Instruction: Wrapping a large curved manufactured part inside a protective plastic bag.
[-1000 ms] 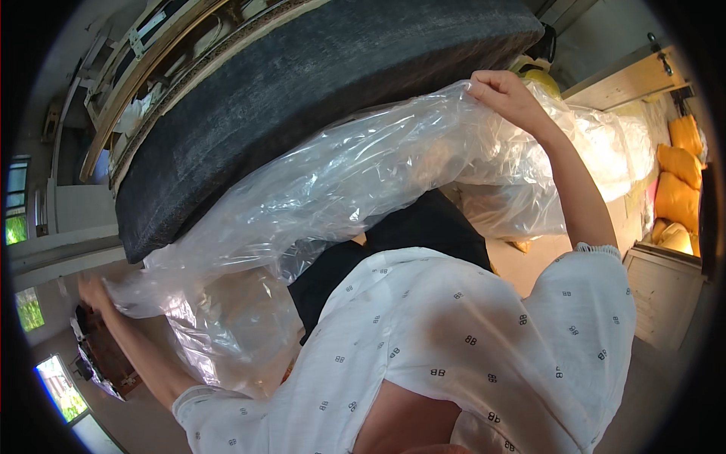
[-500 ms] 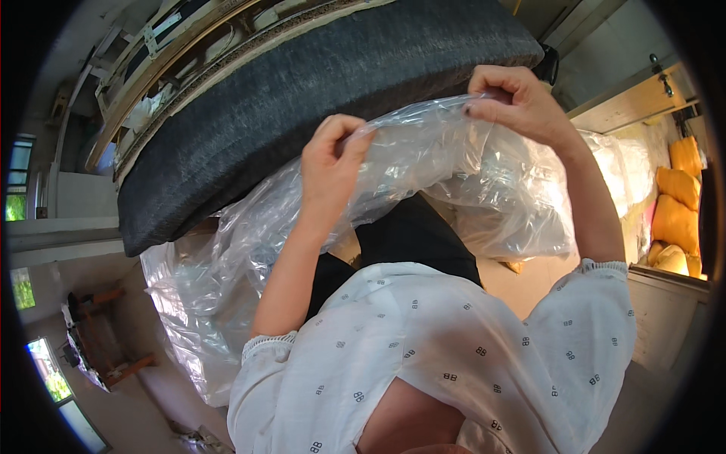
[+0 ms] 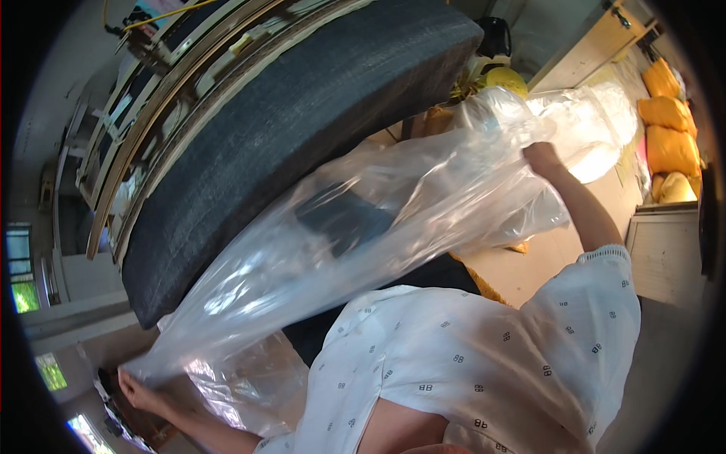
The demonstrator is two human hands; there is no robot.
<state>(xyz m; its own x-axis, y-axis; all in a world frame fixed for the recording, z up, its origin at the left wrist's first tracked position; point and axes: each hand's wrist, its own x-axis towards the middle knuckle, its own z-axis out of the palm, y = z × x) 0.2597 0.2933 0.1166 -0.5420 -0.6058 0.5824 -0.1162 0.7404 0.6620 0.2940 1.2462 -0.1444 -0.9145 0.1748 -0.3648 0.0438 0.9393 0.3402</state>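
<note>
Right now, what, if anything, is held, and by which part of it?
Clear plastic sheeting, held along its near edge: the left hand grips it at the left, the right hand farther right.

I see orange sacks (image 3: 671, 147) piled on right side of room, just beyond pale cabinet (image 3: 665, 253). Light wooden board (image 3: 581, 54) nearby. Yellow rounded object (image 3: 507, 80), perhaps bag, close to black item (image 3: 495, 38). On left side, window (image 3: 51, 371) with greenery.
</note>
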